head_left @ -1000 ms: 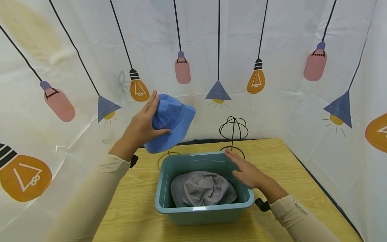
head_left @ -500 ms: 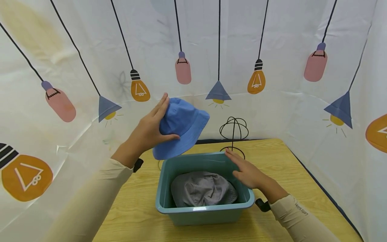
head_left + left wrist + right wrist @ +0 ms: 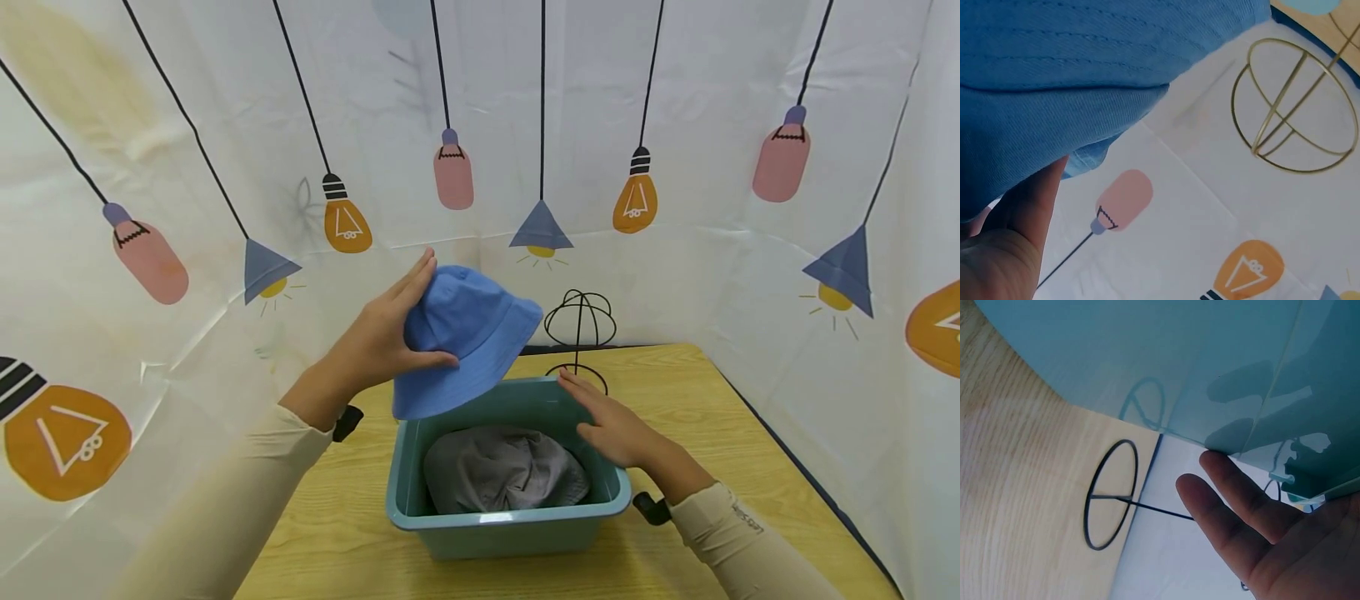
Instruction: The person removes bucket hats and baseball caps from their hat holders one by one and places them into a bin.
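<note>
A blue bucket hat (image 3: 468, 342) is up in the air over the back left of a teal plastic bin (image 3: 510, 533). My left hand (image 3: 382, 337) grips the hat's left side, thumb across the brim and the other fingers along the crown. The left wrist view shows the hat's stitched brim (image 3: 1085, 50) close up. My right hand (image 3: 618, 429) rests at the bin's right rim with straight fingers. From the right wrist, the fingers (image 3: 1229, 531) lie by the bin's outer wall (image 3: 1147, 362). Inside the bin is a crumpled grey hat (image 3: 506, 471).
Behind the bin a black wire stand (image 3: 579, 321) with a domed top stands on the wooden table (image 3: 675, 392). A gold wire stand (image 3: 1294, 106) shows in the left wrist view. White sheets with printed lamps (image 3: 542, 225) hang at the back and sides.
My left hand has carried the blue bucket hat rightward and down, from left of the bin to over its back left edge. The gold stand is now hidden in the head view. My right hand stays put.
</note>
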Tool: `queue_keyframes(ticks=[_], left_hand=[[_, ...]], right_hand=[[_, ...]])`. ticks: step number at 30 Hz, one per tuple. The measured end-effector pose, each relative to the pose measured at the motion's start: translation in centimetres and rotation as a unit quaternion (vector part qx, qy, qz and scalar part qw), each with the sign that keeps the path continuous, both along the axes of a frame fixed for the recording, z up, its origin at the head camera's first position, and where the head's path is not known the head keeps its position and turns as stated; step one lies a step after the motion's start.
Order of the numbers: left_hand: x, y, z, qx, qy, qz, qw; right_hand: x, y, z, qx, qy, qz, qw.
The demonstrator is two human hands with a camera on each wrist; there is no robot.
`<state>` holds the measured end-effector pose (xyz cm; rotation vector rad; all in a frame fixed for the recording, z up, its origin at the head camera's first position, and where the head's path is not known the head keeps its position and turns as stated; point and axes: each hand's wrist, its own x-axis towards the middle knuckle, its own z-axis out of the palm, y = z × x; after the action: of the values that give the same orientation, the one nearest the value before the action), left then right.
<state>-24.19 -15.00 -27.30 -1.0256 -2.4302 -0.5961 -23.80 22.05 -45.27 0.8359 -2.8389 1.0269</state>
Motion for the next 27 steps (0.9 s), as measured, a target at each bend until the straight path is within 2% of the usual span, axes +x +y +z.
queue_keyframes(ticks=[6, 13, 17, 27], left_hand=[[0.1, 0.2, -0.1, 0.007, -0.015, -0.007, 0.9998], [0.3, 0.5, -0.7, 0.004, -0.073, -0.030, 0.9969], [0.3, 0.8, -1.2, 0.004, -0.094, -0.047, 0.9945], [0.5, 1.6, -2.1, -0.024, -0.131, -0.065, 0.9889]], right_hand=[[0.0, 0.0, 0.0, 0.004, 0.001, -0.002, 1.000], [0.0, 0.0, 0.1, 0.004, 0.001, -0.003, 1.000], [-0.1, 0.0, -0.1, 0.007, 0.009, -0.002, 1.000], [-0.2, 0.2, -0.3, 0.017, 0.010, -0.015, 1.000]])
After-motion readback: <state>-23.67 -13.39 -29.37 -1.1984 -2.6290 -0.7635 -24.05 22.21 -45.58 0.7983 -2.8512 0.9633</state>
